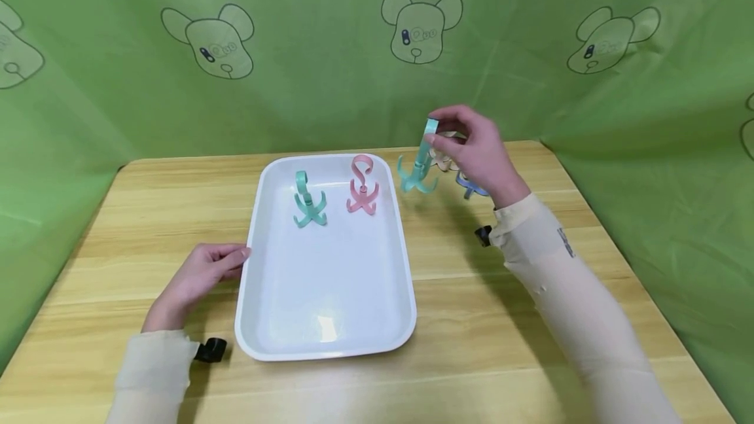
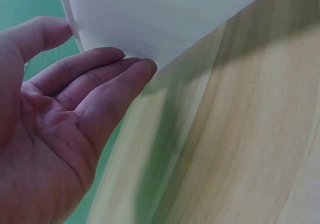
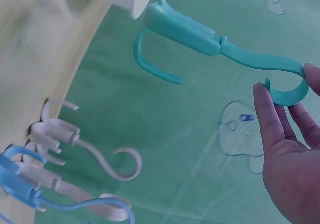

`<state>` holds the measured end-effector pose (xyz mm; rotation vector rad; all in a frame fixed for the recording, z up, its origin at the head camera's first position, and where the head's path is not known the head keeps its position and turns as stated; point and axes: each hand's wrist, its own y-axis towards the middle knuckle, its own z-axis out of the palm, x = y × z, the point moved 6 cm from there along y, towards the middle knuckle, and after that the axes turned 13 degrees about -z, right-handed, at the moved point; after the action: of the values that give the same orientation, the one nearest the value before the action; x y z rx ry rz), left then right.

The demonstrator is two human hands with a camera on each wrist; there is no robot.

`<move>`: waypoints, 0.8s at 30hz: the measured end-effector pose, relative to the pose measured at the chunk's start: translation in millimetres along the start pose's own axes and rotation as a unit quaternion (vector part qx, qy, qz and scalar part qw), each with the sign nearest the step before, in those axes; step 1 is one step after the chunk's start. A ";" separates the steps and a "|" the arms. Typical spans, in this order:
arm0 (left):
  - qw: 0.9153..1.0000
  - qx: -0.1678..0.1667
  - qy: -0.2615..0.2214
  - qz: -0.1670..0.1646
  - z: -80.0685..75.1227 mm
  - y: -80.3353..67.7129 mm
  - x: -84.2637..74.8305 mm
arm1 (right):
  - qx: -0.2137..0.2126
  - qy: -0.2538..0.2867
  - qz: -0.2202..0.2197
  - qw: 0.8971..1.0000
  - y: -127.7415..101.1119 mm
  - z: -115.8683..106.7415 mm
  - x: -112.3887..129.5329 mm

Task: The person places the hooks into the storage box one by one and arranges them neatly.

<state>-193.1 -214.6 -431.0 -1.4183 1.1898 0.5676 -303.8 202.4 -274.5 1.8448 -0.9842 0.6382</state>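
Across the wooden table [image 1: 471, 319] lies a white tray [image 1: 330, 293], its long side running away from the person; the left hand [image 1: 197, 277] rests beside its left rim with fingers straight and relaxed, fingertips [image 2: 142, 66] touching the tray wall, gripping nothing; should that hand slacken or push, I judge the tray could slide or turn on the smooth wood. Inside the tray, at its far end, a green hook [image 1: 307, 201] and a pink hook [image 1: 361, 187] stand on their prongs, near each other but apart; a careless set-down close by could topple them, since they balance on thin curved legs. Right of the tray, off the table surface, the right hand [image 1: 477, 152] pinches a teal hook [image 1: 419, 162] by its top curl between thumb and fingertips, prongs hanging down just outside the far right corner; the pinch is light and the hook swivels, so it may swing, clip the rim or slip free. Behind that hand, cream hooks [image 3: 65, 139] and a blue hook [image 3: 30, 189] lie tangled together; prongs could snag.
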 end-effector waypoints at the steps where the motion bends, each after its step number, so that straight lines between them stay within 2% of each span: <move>1: 1.000 0.000 -0.002 0.001 0.3 0.2 0.4 | 0.003 -0.001 -0.003 1.000 -1.2 1.2 3.4; 8: 1.000 0.000 -0.005 0.002 0.5 -0.5 1.4 | 0.023 0.033 -0.041 0.998 -7.0 15.3 26.1; 14: 1.000 -0.001 0.007 0.003 -1.8 -2.3 -1.2 | 0.069 0.040 -0.084 0.993 -8.1 35.8 40.8; 24: 1.000 0.002 0.013 0.003 -0.2 -1.3 -1.0 | 0.102 0.073 -0.108 0.986 -10.3 60.0 50.0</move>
<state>-192.4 -214.6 -429.6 -1.4218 1.2159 0.5527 -266.7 133.2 -268.2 2.0173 -0.6305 0.7514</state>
